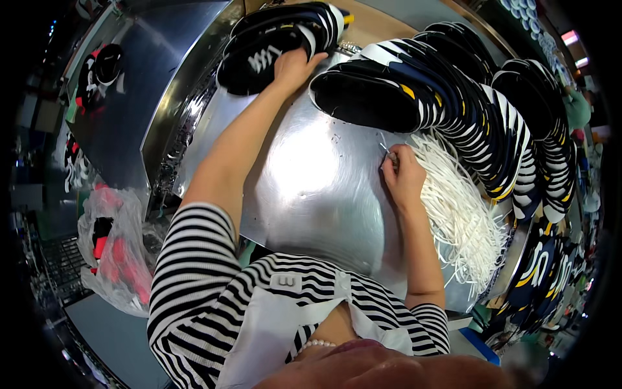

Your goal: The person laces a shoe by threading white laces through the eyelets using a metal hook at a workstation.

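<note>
I see one dark shoe (258,63), white laces across its front, at the far left of the metal surface (317,217). Its toe points left and nearer me; its long axis slants up rightward. The left hand (293,70) touches it, thumb spread; I can't tell its grip. The right hand (405,174) has its fingers pinched on one thin tool (390,153), beside one white lace bundle (459,211).

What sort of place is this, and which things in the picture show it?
Probably a shoe factory or workshop: many similar dark shoe uppers are nested together in long rows, and a thick bundle of what look like white laces lies on the metal table.
</note>
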The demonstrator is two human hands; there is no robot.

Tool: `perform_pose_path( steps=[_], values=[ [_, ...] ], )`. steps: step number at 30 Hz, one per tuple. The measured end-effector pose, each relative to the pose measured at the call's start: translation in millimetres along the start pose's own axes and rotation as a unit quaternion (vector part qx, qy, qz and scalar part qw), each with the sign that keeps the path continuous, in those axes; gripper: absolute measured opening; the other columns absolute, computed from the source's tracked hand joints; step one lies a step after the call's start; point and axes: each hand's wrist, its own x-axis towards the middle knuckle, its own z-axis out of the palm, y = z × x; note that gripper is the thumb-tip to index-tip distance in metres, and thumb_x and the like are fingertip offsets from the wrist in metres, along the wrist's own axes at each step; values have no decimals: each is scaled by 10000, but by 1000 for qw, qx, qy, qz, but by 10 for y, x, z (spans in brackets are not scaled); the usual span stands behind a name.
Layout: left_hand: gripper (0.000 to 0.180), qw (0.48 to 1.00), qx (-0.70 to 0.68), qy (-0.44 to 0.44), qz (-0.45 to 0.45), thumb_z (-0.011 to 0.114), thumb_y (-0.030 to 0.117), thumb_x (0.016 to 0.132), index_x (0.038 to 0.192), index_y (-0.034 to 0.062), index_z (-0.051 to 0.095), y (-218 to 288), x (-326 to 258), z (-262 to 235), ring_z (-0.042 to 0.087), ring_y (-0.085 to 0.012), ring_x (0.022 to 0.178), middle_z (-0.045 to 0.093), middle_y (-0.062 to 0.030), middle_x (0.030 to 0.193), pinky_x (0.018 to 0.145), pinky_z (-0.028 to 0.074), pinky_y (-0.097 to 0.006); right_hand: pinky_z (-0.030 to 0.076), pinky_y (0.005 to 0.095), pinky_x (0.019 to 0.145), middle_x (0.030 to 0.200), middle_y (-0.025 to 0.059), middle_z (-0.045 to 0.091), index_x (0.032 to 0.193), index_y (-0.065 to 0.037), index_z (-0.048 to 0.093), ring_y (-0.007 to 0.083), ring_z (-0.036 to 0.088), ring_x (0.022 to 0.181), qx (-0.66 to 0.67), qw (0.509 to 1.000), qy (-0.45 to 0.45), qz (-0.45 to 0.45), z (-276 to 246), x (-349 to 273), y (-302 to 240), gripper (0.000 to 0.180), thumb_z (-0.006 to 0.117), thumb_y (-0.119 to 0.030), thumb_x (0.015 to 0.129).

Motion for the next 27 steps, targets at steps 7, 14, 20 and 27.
perform_pose_path(
  steps=[7,14,20,27],
  values=[
    [677,996,-56,-15,69,659,546,845,1097,-81,630,-458,172,38,631,-434,996,668,-287,1000,891,485,-462,515,375,626,906,124,654,1005,-70,612,304,658,744,128,992,-7,12,-50,-253,-726,219,666,-35,796],
    [772,913,-133,54,382,825,315,757,1393,57,474,1102,-560,-639,469,-343,1290,473,-201,1386,1075,383,-436,534,310,693,1001,103,647,1118,-39,628,212,668,812,412,907,-89,9,-304,-308,-1342,246,618,12,878],
    [927,861,114,8,495,740,74,686,1516,185,345,1997,69,-106,371,-312,1411,397,-138,1524,1160,250,-541,486,264,770,975,55,642,1087,-25,641,131,613,867,523,838,-156,24,-800,-619,-1680,194,629,-8,895],
    [720,900,173,-143,374,616,-12,732,1423,115,461,1972,-918,-589,550,-321,1208,574,-148,1302,998,411,-447,361,177,494,872,43,636,1037,-40,589,50,518,611,613,728,-75,298,-995,-1520,-1021,111,624,-29,933]
  ],
)
